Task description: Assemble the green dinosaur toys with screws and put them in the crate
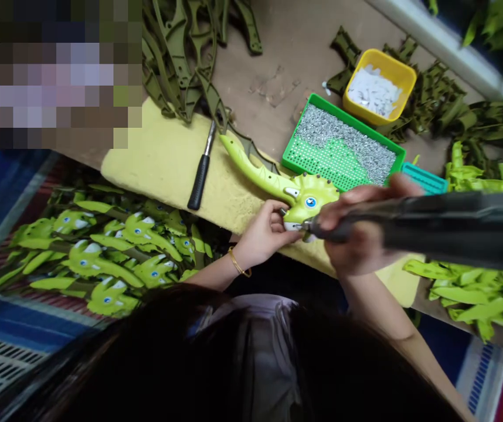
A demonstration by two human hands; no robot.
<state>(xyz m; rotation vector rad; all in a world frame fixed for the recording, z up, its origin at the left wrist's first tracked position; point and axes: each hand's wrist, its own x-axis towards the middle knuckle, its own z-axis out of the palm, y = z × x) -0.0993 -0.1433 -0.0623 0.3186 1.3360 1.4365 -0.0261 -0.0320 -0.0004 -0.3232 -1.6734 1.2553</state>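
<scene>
A lime-green toy dinosaur head (311, 189) with a blue eye and a long curved neck lies on the yellow pad (150, 152). My left hand (264, 231) pinches it at the snout, fingers closed, with a small dark metal end showing near the fingertips. In my right hand (354, 255) is a dark powered screwdriver (436, 225), gripped near its front end. Its tip meets the white mouth part of the head; whether a screw sits there, I cannot make out. Left of the neck rests a hammer (201, 176) with a black handle.
Beyond the head stand a green tray (298, 158) of small metal screws and a yellow tub (348, 97) of white pieces. Olive parts (181, 53) lie heaped at the back. Finished-looking green heads (88, 258) pile up at lower left, loose green pieces (475, 293) at right.
</scene>
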